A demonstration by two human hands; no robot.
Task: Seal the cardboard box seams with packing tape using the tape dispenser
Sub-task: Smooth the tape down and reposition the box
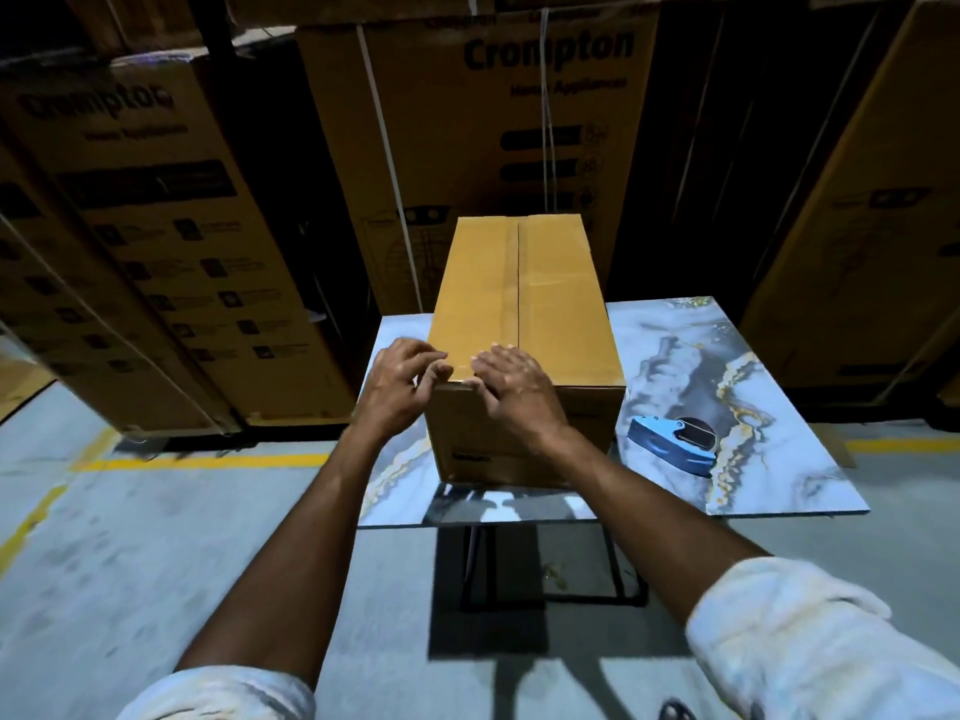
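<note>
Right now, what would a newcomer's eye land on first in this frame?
The tall cardboard box standing in the middle of the marble-patterned table, with the left hand and right hand pressed on its near top edge. Next, the blue tape dispenser lying untouched on the table to the box's right.

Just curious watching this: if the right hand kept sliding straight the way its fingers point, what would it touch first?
Probably the left hand. The right hand lies on the near top edge of the cardboard box, fingers pointing up and left toward it, a small gap apart. Depth is hard to judge.
</note>
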